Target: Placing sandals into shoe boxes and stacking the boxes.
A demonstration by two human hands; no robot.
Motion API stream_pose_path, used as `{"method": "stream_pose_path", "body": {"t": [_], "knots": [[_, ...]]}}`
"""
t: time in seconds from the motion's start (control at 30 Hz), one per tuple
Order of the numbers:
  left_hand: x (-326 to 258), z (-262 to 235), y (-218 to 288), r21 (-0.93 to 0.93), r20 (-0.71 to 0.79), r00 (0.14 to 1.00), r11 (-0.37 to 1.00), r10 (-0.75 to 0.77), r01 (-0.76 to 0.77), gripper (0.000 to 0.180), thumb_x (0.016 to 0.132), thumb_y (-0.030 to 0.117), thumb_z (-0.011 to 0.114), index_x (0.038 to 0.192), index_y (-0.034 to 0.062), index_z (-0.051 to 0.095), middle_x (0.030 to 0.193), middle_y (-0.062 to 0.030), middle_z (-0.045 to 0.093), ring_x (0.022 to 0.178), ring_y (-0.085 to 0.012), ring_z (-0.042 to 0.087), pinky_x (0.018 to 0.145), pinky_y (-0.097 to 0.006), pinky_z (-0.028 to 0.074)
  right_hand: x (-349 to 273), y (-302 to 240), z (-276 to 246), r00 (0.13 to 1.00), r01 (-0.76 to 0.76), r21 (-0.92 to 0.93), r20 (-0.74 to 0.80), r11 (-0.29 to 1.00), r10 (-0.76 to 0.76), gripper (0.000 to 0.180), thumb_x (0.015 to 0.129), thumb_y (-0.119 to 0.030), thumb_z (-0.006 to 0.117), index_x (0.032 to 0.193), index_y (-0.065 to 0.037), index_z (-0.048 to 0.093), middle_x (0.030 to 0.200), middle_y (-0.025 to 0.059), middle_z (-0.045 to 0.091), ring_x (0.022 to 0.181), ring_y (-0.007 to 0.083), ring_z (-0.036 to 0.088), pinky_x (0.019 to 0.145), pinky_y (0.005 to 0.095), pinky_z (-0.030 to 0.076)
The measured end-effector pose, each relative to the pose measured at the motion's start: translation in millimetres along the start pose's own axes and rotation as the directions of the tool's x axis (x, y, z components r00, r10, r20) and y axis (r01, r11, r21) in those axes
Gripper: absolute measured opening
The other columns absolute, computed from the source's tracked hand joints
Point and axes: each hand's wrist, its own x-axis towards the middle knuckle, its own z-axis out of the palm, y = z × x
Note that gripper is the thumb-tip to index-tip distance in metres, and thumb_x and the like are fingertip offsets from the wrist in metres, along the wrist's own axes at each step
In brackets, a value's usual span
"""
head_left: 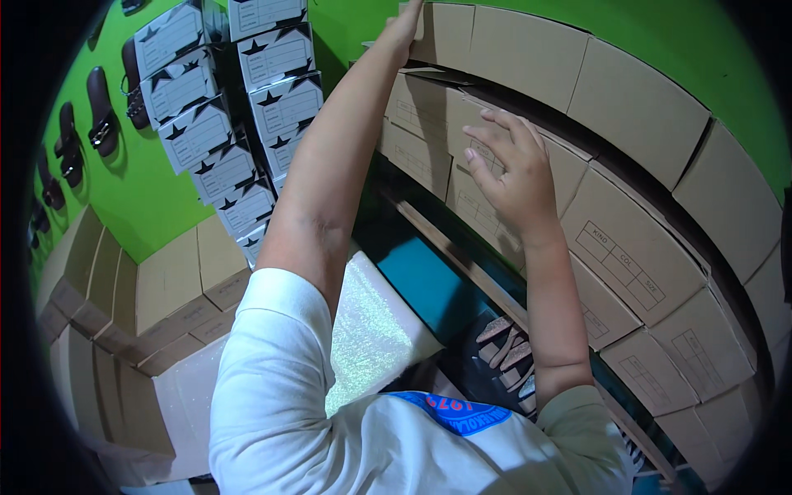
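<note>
Right now my left hand (404, 33) presses flat on the top brown carton (450, 33); my right hand (511, 169), fingers spread, rests on the carton below (487, 161), nearer me.

Wooden shelf (462, 256) runs diagonally along the green wall, carrying brown cardboard boxes (635, 247) stacked in rows, several with printed label grids facing out. Below it, sandals (507, 346) lie in a dark compartment. At left, more brown boxes (169, 285) sit stacked on a white surface (186, 396).
</note>
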Motion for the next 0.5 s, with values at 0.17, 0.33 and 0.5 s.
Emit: {"method": "stream_pose_path", "body": {"t": [0.17,0.33,0.5], "knots": [[49,-16,-33,-0.005,0.113,0.984,0.99,-0.138,0.139,0.082,0.082,0.064,0.036,0.141,0.0097,0.018,0.148,-0.014,0.005,0.136,-0.0259,0.0,0.108,-0.047,0.008,-10,-1,2,1.0,-0.013,-0.001,0.028,1.0,0.013,0.023,0.072,-0.015,0.062,0.095,-0.01,0.065,0.108,0.0094,0.056,0.104,0.0284,0.051,0.091,0.0378,0.039],[57,-20,-34,0.008,0.168,0.981,0.995,0.098,-0.1,0.084,0.082,0.067,0.033,0.141,0.0097,0.014,0.148,-0.0147,0.005,0.136,-0.0266,0.001,0.108,-0.046,0.004,-11,-8,4,0.997,-0.004,-0.009,0.071,1.0,0.004,0.024,0.073,-0.015,0.062,0.096,-0.011,0.065,0.11,0.0091,0.056,0.105,0.028,0.05,0.091,0.0377,0.039],[21,2,-13,0.136,0.007,0.999,0.99,0.047,-0.048,0.093,0.077,0.074,0.034,0.14,0.0068,0.018,0.145,-0.0165,0.014,0.132,-0.0308,0.016,0.106,-0.048,0.013,-13,-2,7,0.994,-0.031,-0.008,0.107,0.999,0.031,0.024,0.074,-0.016,0.062,0.097,-0.011,0.065,0.11,0.0088,0.056,0.104,0.0272,0.051,0.091,0.0377,0.039]]}}
